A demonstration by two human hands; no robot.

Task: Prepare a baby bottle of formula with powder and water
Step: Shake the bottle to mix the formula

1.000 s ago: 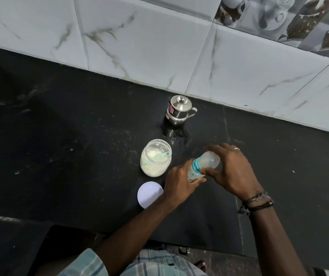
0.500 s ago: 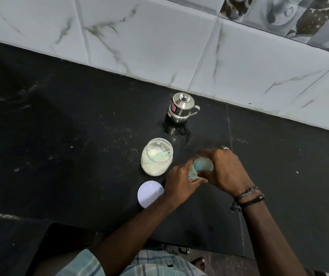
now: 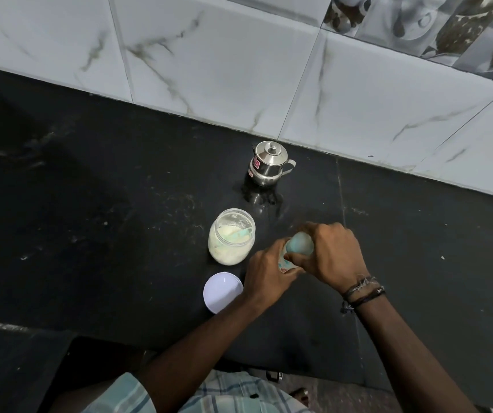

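On black counter point(image 3: 90, 204), near front edge: baby bottle point(image 3: 297, 248) upright. Left hand point(image 3: 266, 274) curled round lower body, steadying. Right hand point(image 3: 333, 254) curled over cap, likely twisting. Powder jar point(image 3: 231, 236) open just beside, lid point(image 3: 222, 292) off, steel pot point(image 3: 267, 163) behind.

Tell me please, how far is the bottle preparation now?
Done: the powder jar stands open, its white lid beside it and a scoop inside. In hand: the left hand holds the baby bottle while the right hand grips its top, seemingly at the cap. Whether powder or water is already in, I cannot tell. The steel pot is lidded.
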